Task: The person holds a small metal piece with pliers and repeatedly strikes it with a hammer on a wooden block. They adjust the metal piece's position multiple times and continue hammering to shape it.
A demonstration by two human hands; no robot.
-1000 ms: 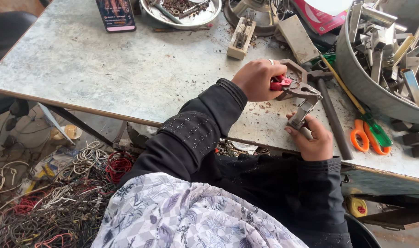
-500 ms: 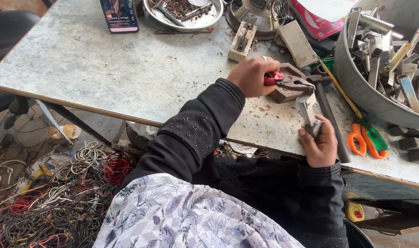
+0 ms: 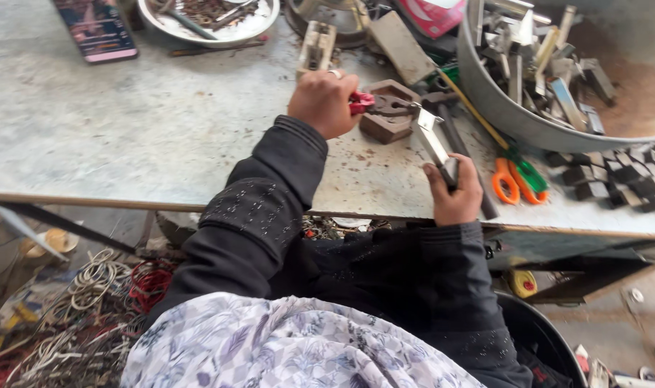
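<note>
The person leans over a worn grey table (image 3: 126, 129), both dark sleeves stretched out across its near edge. A rusty brown metal block (image 3: 386, 113) sits on the tabletop and serves as the hub of it all. Just left of the block, the left hand (image 3: 321, 102) is curled into a tight fist around the red handles of a pair of pliers (image 3: 363, 103), whose nose points right onto the block's top. Just right of the block and nearer the table edge, the right hand (image 3: 453, 194) is wrapped shut around the lower end of a flat metal strip (image 3: 431, 140), holding it tilted so that its upper end reaches up to the block's right corner; whether strip and pliers actually touch there I cannot tell. Further right of the block lie orange-handled scissors (image 3: 513, 181) flat on the table, just beside the right hand. Beyond them, well right of the block, a big grey metal basin (image 3: 500, 118) is heaped with metal offcuts. Behind the block, at the far side of the table, stands a round metal plate (image 3: 259, 25) of scrap bits, and far to the block's left a phone (image 3: 97, 29) lies flat. Below the table, left of the person, tangled wires (image 3: 76, 309) cover the floor.
</note>
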